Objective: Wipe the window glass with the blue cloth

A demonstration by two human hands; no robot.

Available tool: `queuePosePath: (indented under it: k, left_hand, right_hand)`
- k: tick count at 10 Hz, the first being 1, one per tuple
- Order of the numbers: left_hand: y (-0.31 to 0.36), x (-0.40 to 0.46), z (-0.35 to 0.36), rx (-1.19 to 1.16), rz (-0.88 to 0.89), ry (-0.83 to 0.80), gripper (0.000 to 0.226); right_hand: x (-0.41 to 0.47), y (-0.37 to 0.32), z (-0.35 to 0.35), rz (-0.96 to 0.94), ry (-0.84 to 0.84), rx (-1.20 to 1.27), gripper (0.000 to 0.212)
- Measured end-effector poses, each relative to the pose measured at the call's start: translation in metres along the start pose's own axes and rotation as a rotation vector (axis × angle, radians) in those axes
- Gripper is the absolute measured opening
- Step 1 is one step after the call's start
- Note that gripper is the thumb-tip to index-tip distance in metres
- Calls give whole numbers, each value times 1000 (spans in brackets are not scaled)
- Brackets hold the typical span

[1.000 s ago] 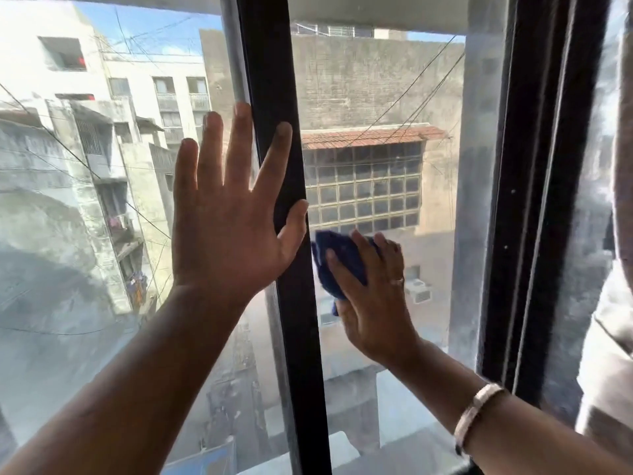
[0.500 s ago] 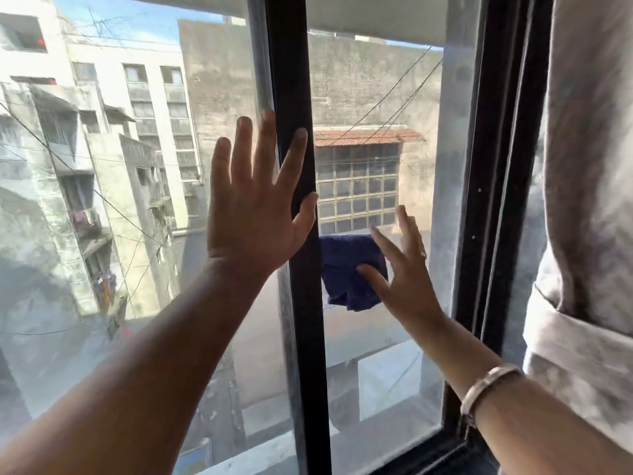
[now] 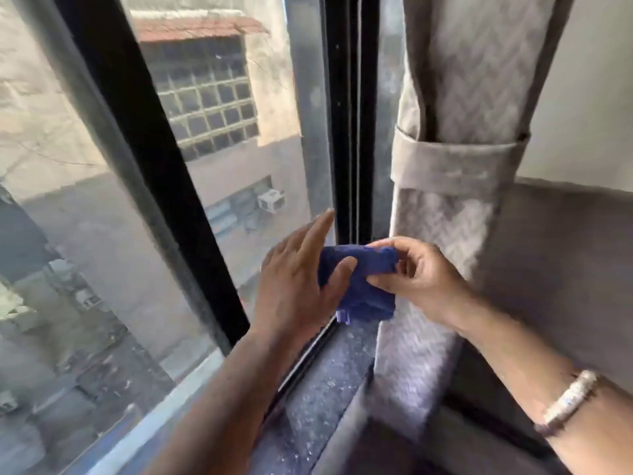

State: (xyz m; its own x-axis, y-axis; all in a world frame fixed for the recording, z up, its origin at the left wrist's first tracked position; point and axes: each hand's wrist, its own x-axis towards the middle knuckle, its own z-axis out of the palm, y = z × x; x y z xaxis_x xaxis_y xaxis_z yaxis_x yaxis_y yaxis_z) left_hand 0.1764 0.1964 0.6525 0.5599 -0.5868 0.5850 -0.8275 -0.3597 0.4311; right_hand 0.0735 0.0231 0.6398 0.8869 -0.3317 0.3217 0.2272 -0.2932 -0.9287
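Head view showed the crumpled dark blue cloth (image 3: 359, 282) off the clear window glass (image 3: 239, 159), above the speckled sill's (image 3: 329, 399) right end, pinched by the right hand (image 3: 416, 272); the left hand (image 3: 301, 272) thumbed it, fingers spread. Wiping looked paused; haze remained.

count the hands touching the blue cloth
2: the left hand presses its thumb on the left side of the blue cloth, and the right hand pinches its right edge, low by the window frame.
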Motion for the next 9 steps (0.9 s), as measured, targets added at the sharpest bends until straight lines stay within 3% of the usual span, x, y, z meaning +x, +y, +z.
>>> queuePosePath:
  k: [1,2,3,4,5,6,7,8,9]
  left_hand:
    - [8,-67,99,-761,-408,-281,41]
    - [21,-141,201,-1122,-798,-634,18]
    - [30,-202,294,-1045,-1041,-815,12]
    - [23,-256,375,-879,-1174,-958,6]
    - [-1,-317,461,-758,-1222,-975,4]
    - [-35,-380,534,-676,-1225,-1006,9]
    - [-68,-428,585,-577,-1227,-1084,4]
    - [-85,-437,601,-294,-922,-1132,26]
    - [-79,-401,575,77,-413,-1250,48]
  right_hand:
    - [-86,63,-34,249,165,45,35]
    - [-167,138,-59,503,329,7,30]
    - [-244,225,-69,762,499,17,28]
    - [-303,313,-65,1017,562,94,20]
    - [-347,418,-58,1217,546,138,37]
    - [-381,514,-44,1310,557,51,55]
    - [-412,576,-26,1392,548,-126,52]
    - [-421,588,-13,1423,520,-358,55]
    - [-407,546,-21,1350,391,-635,64]
